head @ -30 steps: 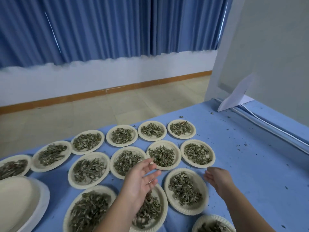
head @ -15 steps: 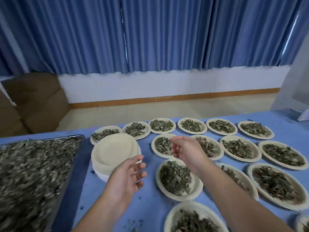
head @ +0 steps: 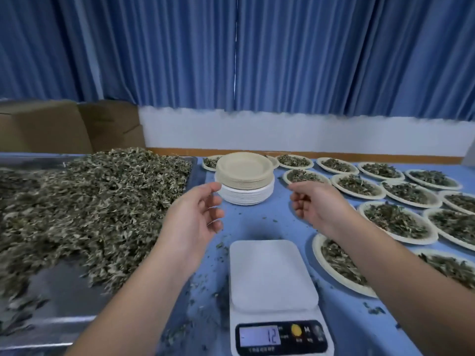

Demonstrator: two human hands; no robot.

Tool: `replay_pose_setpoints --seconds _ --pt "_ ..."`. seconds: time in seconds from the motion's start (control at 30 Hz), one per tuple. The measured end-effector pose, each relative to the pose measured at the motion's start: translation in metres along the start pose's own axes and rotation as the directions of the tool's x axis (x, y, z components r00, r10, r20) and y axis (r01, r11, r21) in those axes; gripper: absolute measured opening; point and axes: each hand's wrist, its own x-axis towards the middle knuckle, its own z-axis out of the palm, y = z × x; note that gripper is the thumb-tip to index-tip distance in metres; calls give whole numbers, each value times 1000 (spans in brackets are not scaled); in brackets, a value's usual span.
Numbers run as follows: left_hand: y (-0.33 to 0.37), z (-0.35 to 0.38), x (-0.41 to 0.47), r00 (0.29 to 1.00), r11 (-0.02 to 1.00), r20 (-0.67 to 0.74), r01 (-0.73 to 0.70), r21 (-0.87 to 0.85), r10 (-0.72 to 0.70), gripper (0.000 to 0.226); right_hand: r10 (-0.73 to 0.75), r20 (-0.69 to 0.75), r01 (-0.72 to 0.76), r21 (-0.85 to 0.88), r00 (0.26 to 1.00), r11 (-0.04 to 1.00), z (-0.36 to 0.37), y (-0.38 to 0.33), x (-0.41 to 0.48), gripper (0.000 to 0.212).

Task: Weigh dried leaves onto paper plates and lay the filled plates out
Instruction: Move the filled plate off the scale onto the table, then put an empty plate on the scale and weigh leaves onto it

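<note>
Left hand (head: 191,214): grip loosely spread and holding nothing, fingertips just short of the stack's near-left edge.
Right hand (head: 317,204): grip relaxed and empty too, to the right of the stack and apart from it.
Stack of round beige and white paper plates (head: 244,179): far centre of the blue tabletop (head: 257,222), between the two hands.
White digital kitchen scale (head: 272,276): near centre, platform bare; the display shows 12, perhaps with a minus sign.
Dried green leaves (head: 90,201): heaped loose in the metal tray (head: 51,327) at left.
Filled paper plates (head: 395,222): laid in rows at right.
Change: a second ago both hands hovered over the filled rows; the view has swung left, and the hands now close on the stack.
Meaning: one plate seems laid out, so taking a fresh empty plate for the scale looks like the next step.
</note>
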Motion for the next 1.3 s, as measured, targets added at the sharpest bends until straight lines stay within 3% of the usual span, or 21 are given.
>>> replay_pose_setpoints --seconds 0.1,0.2,0.23,0.33,0.43,0.47,0.5,0.57,0.6,0.63,0.73,0.8,0.97,1.07,1.17,1.3 --pt "2 -23 -20 994 952 14 -112 285 113 23 5 40 -3 -50 999 999 12 -3 -32 5" --pt "-5 -45 -25 968 779 26 -217 589 250 26 8 57 -1 -133 998 991 25 -2 -48 5" --pt "-8 -52 -25 945 664 54 -267 699 323 25 10 69 2 -176 998 984 28 -1 -50 5" --pt "-16 -68 -20 888 146 219 -299 943 404 19 -10 91 37 -293 996 955 34 2 -49 7" --pt "-21 -75 -17 905 13 242 -262 965 349 19 -81 39 89 -465 996 881 38 8 -35 11" --pt "-22 -75 -17 897 -34 254 -259 965 361 20 -131 20 117 -592 991 798 40 11 -29 12" --pt "-24 -74 -17 884 -83 267 -255 963 383 21 -197 25 147 -757 980 637 40 14 -22 13" --pt "-26 -70 -18 865 -159 291 -246 956 409 19 -295 127 196 -956 947 218 42 20 -6 17" --pt "-26 -67 -18 869 -191 301 -243 951 394 17 -298 180 216 -972 937 91 44 23 3 22" --pt "-27 -65 -18 876 -223 313 -244 944 367 17 -286 212 235 -971 934 46 47 24 11 30" --pt "-28 -64 -15 899 -275 330 -253 928 288 15 -325 271 310 -948 906 73 62 17 34 49" --pt "-28 -65 -14 904 -291 331 -251 923 271 16 -350 322 356 -934 880 37 74 10 47 54" --pt "-28 -66 -12 904 -312 348 -266 912 248 15 -239 341 326 -940 909 -103 95 7 69 46" --pt "-30 -68 -9 892 -321 382 -298 899 241 13 -227 342 340 -939 912 -52 102 6 77 25" --pt "-30 -70 -7 885 -332 397 -309 891 244 13 -274 305 320 -947 912 8 105 -1 78 39" --pt "-30 -69 -8 881 -365 417 -322 874 221 12 -216 231 250 -966 949 61 103 -3 82 31"
